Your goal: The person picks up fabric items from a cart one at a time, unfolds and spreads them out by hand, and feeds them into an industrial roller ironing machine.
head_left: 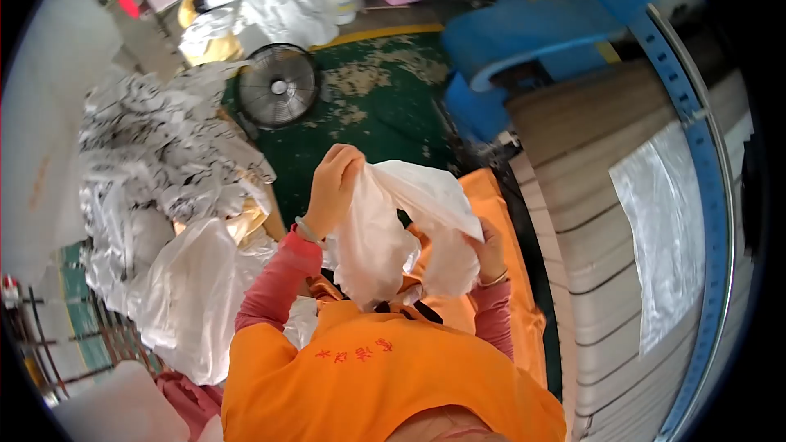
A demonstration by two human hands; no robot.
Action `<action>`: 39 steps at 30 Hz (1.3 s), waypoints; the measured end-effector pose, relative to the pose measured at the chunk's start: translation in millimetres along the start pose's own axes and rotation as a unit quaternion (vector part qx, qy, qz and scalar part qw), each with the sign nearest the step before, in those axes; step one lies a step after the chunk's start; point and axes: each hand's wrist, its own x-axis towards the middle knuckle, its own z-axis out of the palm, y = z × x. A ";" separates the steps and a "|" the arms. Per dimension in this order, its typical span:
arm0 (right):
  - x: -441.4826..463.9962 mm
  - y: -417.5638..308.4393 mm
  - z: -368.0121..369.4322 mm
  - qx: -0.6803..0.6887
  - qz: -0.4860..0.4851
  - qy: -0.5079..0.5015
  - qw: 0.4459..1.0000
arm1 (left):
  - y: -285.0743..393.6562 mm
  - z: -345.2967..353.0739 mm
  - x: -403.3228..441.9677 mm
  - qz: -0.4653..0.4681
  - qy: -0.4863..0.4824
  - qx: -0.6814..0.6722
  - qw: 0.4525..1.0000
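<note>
A thin white cloth (426,196) hangs in folds between my two hands in front of my orange apron (360,368). My left hand (332,184) is closed on its upper left part, fingers pinched together. On the other side my right hand (489,252) grips the right edge, its fingertips partly hidden by the cloth. The lower part of the cloth droops toward my chest. Orange fabric (512,278) lies just beyond my right hand.
To the right, a slatted machine bed (598,278) carries a flat white piece (663,233) beside a blue rail (708,221). A blue machine (540,24) stands ahead. Crumpled white fabric (155,147) is piled left. A fan (279,87) stands on the green floor (385,115).
</note>
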 end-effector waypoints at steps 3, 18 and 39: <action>8.8 -4.3 -47.4 0.082 0.023 -0.018 0.996 | -36.8 29.6 -3.3 -0.037 -0.095 0.063 0.993; -11.5 -88.2 -23.7 0.183 -0.105 0.029 0.977 | 56.7 168.3 -18.4 -0.127 -0.247 -0.338 0.899; -54.5 -110.1 -103.2 -0.137 -0.107 0.217 0.960 | 94.6 165.7 89.6 0.171 -0.300 -0.283 0.895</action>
